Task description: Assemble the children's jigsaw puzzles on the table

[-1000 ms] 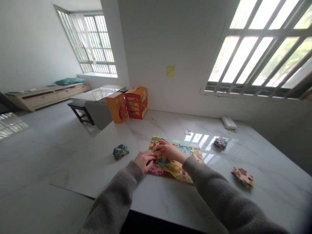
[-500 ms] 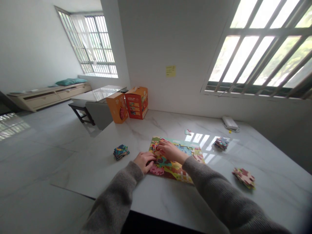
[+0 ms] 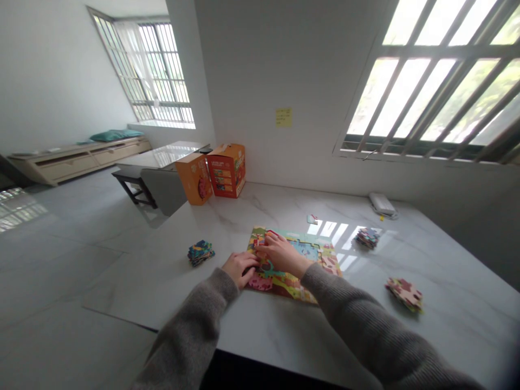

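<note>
A colourful jigsaw puzzle [image 3: 284,283] lies flat on the white marbled table, mostly joined, with a blue area in its upper middle. My left hand [image 3: 240,267] rests at its left edge, fingers stretched and touching the border. Over the puzzle's left part, my right hand [image 3: 281,253] has its fingertips pinched at a small puzzle piece [image 3: 257,244], largely covered by the fingers. My right hand and forearm hide part of the picture. One loose puzzle piece [image 3: 312,219] lies beyond the far edge.
Piles of puzzle pieces stand left [image 3: 200,253], at the right back [image 3: 366,238] and at the right front [image 3: 404,295]. An orange box [image 3: 194,180] and a red-orange box [image 3: 226,170] stand at the back left. A white device [image 3: 382,203] lies by the wall.
My right hand has shifted very slightly over the puzzle's left part, fingers still pinched. My left hand stays at the left edge. The whole view has moved a little.
</note>
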Tool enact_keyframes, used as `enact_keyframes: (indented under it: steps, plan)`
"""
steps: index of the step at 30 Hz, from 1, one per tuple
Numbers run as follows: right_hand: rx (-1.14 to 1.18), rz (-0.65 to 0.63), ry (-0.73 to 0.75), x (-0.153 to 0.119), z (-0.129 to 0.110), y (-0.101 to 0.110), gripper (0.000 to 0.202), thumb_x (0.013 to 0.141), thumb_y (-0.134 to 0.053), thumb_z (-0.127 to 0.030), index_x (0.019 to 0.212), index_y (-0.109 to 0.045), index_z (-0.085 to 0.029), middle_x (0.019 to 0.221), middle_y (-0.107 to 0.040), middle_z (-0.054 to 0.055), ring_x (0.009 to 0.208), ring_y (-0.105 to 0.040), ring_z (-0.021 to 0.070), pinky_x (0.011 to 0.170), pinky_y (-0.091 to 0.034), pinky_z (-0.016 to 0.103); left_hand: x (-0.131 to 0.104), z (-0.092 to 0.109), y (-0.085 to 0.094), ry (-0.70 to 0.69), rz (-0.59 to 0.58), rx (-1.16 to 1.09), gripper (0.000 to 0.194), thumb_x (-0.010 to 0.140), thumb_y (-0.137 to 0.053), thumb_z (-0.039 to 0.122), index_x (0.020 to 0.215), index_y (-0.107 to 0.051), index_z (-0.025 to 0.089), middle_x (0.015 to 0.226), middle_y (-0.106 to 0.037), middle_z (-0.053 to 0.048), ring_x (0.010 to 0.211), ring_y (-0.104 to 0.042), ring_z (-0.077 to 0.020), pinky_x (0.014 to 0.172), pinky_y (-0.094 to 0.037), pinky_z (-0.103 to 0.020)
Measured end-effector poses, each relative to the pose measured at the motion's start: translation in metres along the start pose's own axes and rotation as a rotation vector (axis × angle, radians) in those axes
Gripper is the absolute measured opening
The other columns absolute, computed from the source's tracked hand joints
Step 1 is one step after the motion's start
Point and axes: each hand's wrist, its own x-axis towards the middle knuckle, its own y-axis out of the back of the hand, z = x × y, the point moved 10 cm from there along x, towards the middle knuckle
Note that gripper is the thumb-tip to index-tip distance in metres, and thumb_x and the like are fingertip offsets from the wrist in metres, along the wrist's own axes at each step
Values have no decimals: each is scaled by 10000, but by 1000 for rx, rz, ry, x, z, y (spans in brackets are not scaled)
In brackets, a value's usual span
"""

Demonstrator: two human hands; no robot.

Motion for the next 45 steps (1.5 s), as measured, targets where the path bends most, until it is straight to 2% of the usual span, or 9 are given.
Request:
enact_keyframes:
  steps: [9, 14, 22, 25, 28, 31, 36, 40, 45]
  plan:
    - [-19, -2, -1, -2, -3, -2, 400, 897, -627, -229, 1295, -593, -249, 1140, -556, 135, 1197, -461, 294, 1034, -385, 444, 0, 0, 0, -10, 4, -17, 271, 867, -533, 190, 1049, -733, 211, 1203, -716, -66, 1155, -635, -231, 1010, -465, -393]
    - [80, 30, -15, -5, 6, 1, 324, 916, -580, -148, 1229, -618, -223, 1116, -605, 106, 1202, -495, 250, 1072, -374, 420, 0, 0, 1, -14, 3, -31, 272, 884, -520, 194, 1056, -729, 213, 1203, -720, -63, 1165, -636, -229, 1016, -460, -393]
    - [49, 48, 14, -16, -1, 4, 345, 915, -577, -141, 1246, -613, -232, 1230, -591, 109, 1261, -475, 254, 1122, -340, 457, 0, -3, -3, -25, 15, -22, 269, 883, -522, 206, 1060, -724, 212, 1205, -713, -69, 1149, -628, -229, 1005, -459, -396]
    - [51, 45, 9, -16, -2, 6, 389, 902, -575, -115, 1275, -584, -228, 1232, -592, 111, 1257, -481, 250, 1113, -354, 452, 4, -12, 4, 5, 70, 32, 300, 881, -518, 201, 1111, -710, 215, 1190, -697, -70, 1129, -605, -230, 994, -450, -395]
    - [53, 51, 2, -15, 0, 5, 414, 911, -533, -92, 1305, -564, -218, 1226, -603, 114, 1260, -481, 250, 1116, -352, 456, 11, -24, 16, 102, 127, 157, 334, 874, -529, 201, 1160, -697, 235, 1115, -675, -67, 1081, -570, -240, 954, -441, -394]
    - [61, 63, -1, -15, 2, 3, 405, 919, -510, -96, 1305, -567, -203, 1231, -610, 117, 1275, -472, 261, 1122, -345, 470, 18, -25, 18, 135, 90, 256, 344, 873, -566, 233, 1196, -683, 251, 1114, -654, -68, 1073, -533, -255, 927, -423, -396]
    - [87, 65, -4, -22, 0, 7, 302, 936, -524, -154, 1218, -623, -198, 1275, -586, 127, 1286, -466, 274, 1102, -371, 472, 24, -14, 9, 81, 1, 292, 309, 899, -585, 312, 1186, -687, 260, 1159, -646, -75, 1106, -511, -269, 934, -392, -411]
    - [142, 47, -9, -27, 0, 9, 278, 937, -597, -260, 1211, -634, -227, 1221, -607, 108, 1258, -489, 269, 1088, -382, 456, 27, -17, 7, 74, -38, 296, 404, 822, -694, 423, 1188, -682, 253, 1188, -642, -77, 1121, -510, -287, 945, -381, -427]
    - [174, 58, -36, -27, 9, 7, 343, 927, -634, -360, 1249, -621, -242, 1237, -597, 108, 1261, -485, 277, 1099, -371, 459, 25, -29, 15, 92, 25, 252, 398, 805, -705, 370, 1186, -673, 262, 1167, -648, -57, 1122, -526, -263, 950, -395, -391]
